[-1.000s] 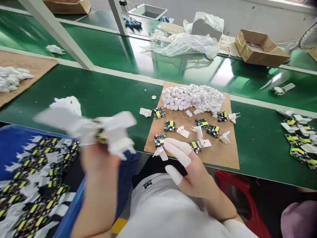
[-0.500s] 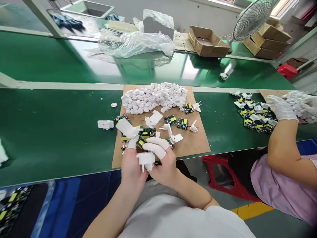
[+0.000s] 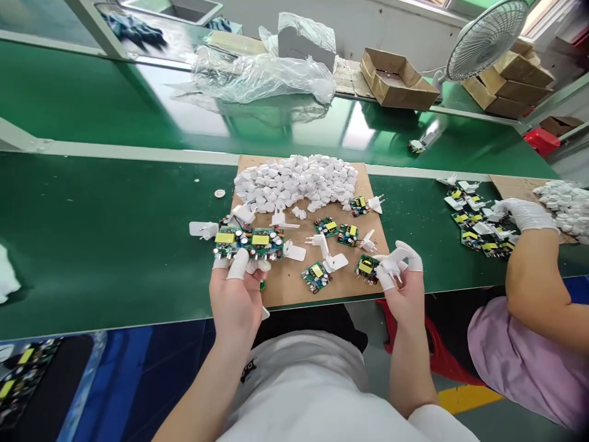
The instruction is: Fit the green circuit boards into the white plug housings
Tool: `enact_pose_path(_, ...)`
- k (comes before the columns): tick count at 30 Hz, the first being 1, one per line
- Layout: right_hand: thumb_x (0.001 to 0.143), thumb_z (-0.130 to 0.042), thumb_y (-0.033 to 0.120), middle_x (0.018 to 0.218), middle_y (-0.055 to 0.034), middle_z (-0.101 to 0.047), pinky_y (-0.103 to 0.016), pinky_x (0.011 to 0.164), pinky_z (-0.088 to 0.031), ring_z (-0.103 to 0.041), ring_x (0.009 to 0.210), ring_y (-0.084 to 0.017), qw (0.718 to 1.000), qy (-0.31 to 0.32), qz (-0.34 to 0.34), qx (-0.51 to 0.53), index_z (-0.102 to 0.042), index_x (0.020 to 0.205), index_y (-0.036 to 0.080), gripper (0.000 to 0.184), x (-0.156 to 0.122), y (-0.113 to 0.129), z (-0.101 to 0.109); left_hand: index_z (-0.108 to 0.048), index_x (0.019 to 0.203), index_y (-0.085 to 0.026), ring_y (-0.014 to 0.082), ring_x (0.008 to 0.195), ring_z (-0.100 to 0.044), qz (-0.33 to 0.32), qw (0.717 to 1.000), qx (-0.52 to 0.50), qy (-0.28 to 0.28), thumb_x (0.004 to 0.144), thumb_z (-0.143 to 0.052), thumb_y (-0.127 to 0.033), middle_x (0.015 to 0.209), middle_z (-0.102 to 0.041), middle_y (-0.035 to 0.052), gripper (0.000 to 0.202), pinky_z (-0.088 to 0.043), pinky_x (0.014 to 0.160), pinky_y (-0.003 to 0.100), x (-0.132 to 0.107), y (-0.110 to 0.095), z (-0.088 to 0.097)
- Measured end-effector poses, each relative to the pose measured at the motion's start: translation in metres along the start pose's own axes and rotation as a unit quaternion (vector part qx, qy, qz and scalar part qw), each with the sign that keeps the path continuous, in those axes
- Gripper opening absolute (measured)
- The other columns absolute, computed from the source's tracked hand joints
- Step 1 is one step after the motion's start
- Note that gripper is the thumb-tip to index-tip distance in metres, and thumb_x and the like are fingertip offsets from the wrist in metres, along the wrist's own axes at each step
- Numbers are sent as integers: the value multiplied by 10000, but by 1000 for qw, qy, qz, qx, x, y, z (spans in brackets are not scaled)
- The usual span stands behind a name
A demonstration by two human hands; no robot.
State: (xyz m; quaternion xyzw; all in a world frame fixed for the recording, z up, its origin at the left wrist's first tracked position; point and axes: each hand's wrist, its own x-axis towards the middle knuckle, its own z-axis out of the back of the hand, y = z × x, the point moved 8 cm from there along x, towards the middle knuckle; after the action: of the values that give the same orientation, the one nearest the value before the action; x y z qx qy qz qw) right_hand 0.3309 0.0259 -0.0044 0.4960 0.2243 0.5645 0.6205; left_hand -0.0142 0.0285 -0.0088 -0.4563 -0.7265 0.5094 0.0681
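My left hand (image 3: 237, 291), in white finger cots, is closed around a joined strip of green circuit boards (image 3: 251, 244) with yellow transformers, held over the cardboard's left side. White plug pieces stick out around the strip; what lies under it is hidden. At the cardboard's right edge, my right hand (image 3: 405, 285) pinches a white plug piece (image 3: 393, 265) with prongs. A single circuit board (image 3: 367, 268) sits beside that plug, seemingly wired to it. Between my hands, several boards with plugs lie on the cardboard (image 3: 285, 288), among them one board (image 3: 316, 276) near the front.
A heap of small white plastic caps (image 3: 297, 181) covers the back of the cardboard. At right, a co-worker's gloved hand (image 3: 527, 215) reaches over a pile of boards (image 3: 481, 224). Behind stand an open carton (image 3: 398, 80), plastic wrapping (image 3: 267, 80) and a fan (image 3: 488, 40).
My hands were together and have moved apart. The right one has gone right with a plug and its board; the left has turned, bringing the board strip into view.
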Motion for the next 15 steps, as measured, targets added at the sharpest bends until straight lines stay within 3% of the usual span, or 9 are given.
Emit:
enact_pose_path(3, 937, -767, 405, 1252, -169, -780, -530, 921, -676, -785, 1027, -317, 983, -37, 16, -178, -437, 1671, 197, 832, 7, -15, 15, -711, 819, -192, 100, 564, -657, 6, 1000, 7, 12, 501, -1024, -293, 785, -767, -20, 458, -479, 472, 186, -5, -3, 0)
enact_pose_path(6, 983, -753, 424, 1527, -263, -621, -717, 1116, -567, -647, 1361, -434, 950, -127, 103, -265, -440, 1688, 171, 811, 4, 15, 17, -727, 823, -207, 107, 552, -652, 4, 999, 24, 33, 511, -1013, -284, 769, -761, -27, 430, -501, 473, 195, -15, -4, -3)
enact_pose_path(8, 1022, -734, 378, 1561, -233, -602, -724, 1181, -530, -598, 1445, -433, 945, -105, 197, -240, -499, 1662, 233, 697, -4, 47, -3, -722, 803, -218, 112, 522, -631, 4, 998, 41, 56, 482, -1026, -282, 700, -727, -40, 447, -499, 454, 197, -24, -1, -9)
enact_pose_path(9, 1026, -734, 340, 1567, -200, -609, -693, 1205, -531, -604, 1453, -409, 942, -64, 253, -209, -506, 1661, 285, 677, -9, 63, -20, -709, 782, -221, 115, 506, -620, 10, 996, 53, 75, 475, -1035, -287, 660, -703, -45, 452, -495, 443, 196, -29, 2, -13)
enact_pose_path(12, 1024, -687, 227, 1522, -103, -665, -601, 1233, -539, -610, 1471, -341, 899, 26, 416, -134, -643, 1523, 391, 528, -33, 99, -58, -687, 769, -231, 112, 451, -572, 36, 982, 93, 162, 526, -1059, -343, 598, -659, -48, 458, -469, 420, 204, -46, 10, -25)
enact_pose_path(14, 1038, -625, 216, 1398, -78, -747, -576, 1180, -578, -664, 1404, -322, 875, 26, 474, -98, -722, 1415, 380, 422, -42, 107, -65, -699, 752, -231, 110, 424, -533, 23, 962, 136, 237, 612, -1046, -391, 565, -636, -42, 407, -438, 415, 216, -55, 9, -30)
enact_pose_path(15, 1047, -607, 233, 1333, -77, -781, -574, 1130, -607, -709, 1339, -324, 876, 23, 476, -74, -733, 1403, 365, 400, -43, 107, -64, -710, 732, -230, 111, 419, -520, -11, 950, 164, 266, 652, -1031, -412, 540, -622, -39, 378, -418, 415, 222, -58, 3, -30)
